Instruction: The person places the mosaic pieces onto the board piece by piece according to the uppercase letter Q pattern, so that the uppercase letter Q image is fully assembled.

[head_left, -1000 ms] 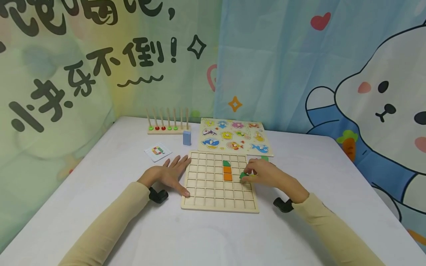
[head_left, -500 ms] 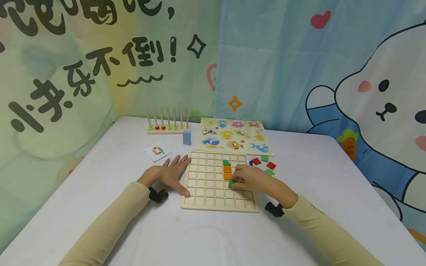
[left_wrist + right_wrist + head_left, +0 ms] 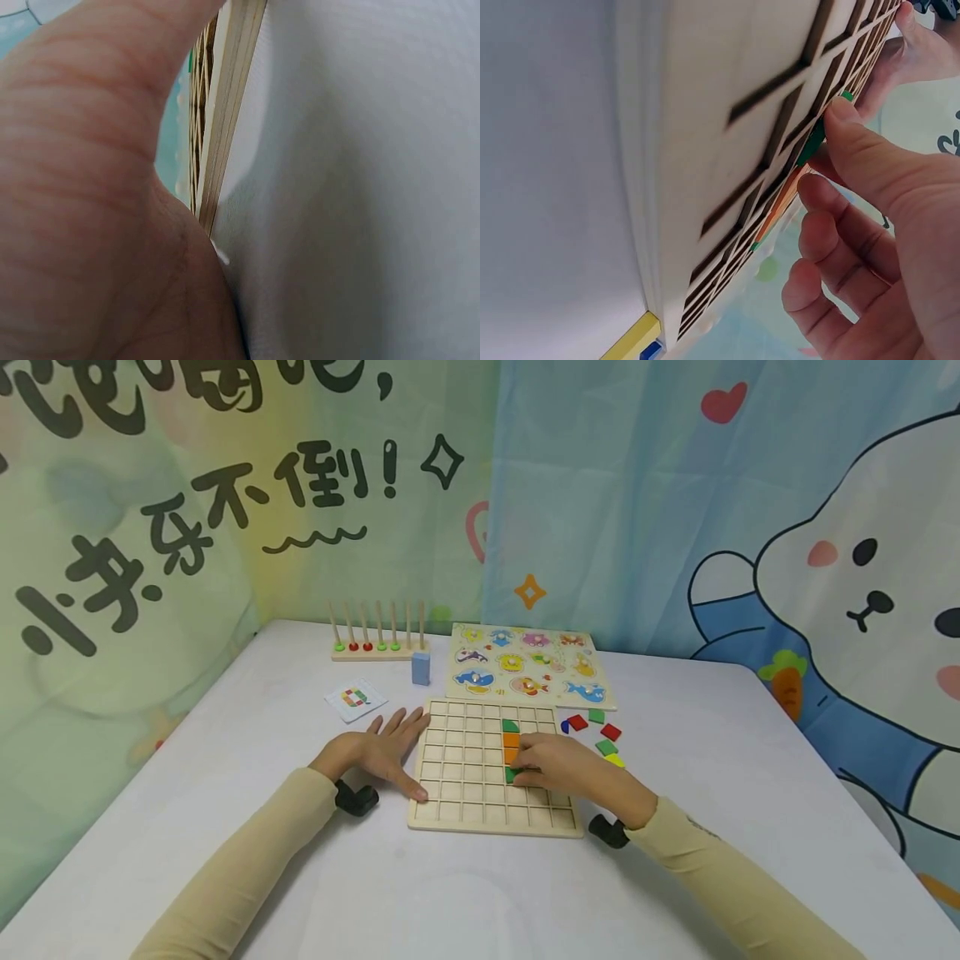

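Note:
A pale wooden grid board (image 3: 457, 810) lies on the white table. My left hand (image 3: 378, 758) rests with spread fingers along its left edge, and its thumb (image 3: 90, 97) crosses the board's side in the left wrist view. My right hand (image 3: 562, 766) is over the grid, pinching a green tile (image 3: 511, 775) at a cell just below two orange tiles (image 3: 511, 748). The right wrist view shows the same green tile (image 3: 811, 144) under the thumb, the other fingers loosely bent. Above the orange tiles sits a green tile with a rounded corner (image 3: 510, 726).
Loose red (image 3: 611, 732), green (image 3: 606, 747), yellow (image 3: 614, 760) and blue (image 3: 566, 727) pieces lie right of the board. Behind stand an animal puzzle board (image 3: 525, 692), a blue block (image 3: 421, 669) and a bead-peg rack (image 3: 375, 656). A pattern card (image 3: 355, 700) lies at left.
My right hand has carried the green tile leftward from the grid's right side to the cell under the orange tiles. The left hand has stayed in place.

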Motion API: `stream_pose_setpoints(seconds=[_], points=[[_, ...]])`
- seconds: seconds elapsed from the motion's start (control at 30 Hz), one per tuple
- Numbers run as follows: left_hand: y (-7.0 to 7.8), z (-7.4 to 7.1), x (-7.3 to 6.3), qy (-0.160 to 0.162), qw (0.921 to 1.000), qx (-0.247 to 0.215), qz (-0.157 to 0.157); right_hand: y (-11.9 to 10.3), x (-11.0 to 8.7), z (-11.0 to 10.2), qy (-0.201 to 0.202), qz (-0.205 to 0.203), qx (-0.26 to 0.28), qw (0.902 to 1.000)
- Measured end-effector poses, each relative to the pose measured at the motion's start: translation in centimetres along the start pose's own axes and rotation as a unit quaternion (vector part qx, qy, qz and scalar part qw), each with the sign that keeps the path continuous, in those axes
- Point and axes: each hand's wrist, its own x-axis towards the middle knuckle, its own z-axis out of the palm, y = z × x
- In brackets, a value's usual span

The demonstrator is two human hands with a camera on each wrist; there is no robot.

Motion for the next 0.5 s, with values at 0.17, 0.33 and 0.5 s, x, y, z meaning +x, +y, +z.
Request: stream_pose_setpoints(seconds=[0.17,0.33,0.5], points=[[0.00,0.09,-0.03,0.002,1.0000,-0.001,0.001,0.04,0.24,-0.02,0.006,-0.014,0.012,0.9998],[0.03,0.09,-0.01,0.001,1.0000,0.001,0.002,0.11,0.54,0.05,0.028,-0.028,0.019,0.9991],[0.02,-0.03,0.03,-0.002,1.0000,0.003,0.000,-0.01,0.66,0.03,0.035,-0.018,0.019,0.9990]])
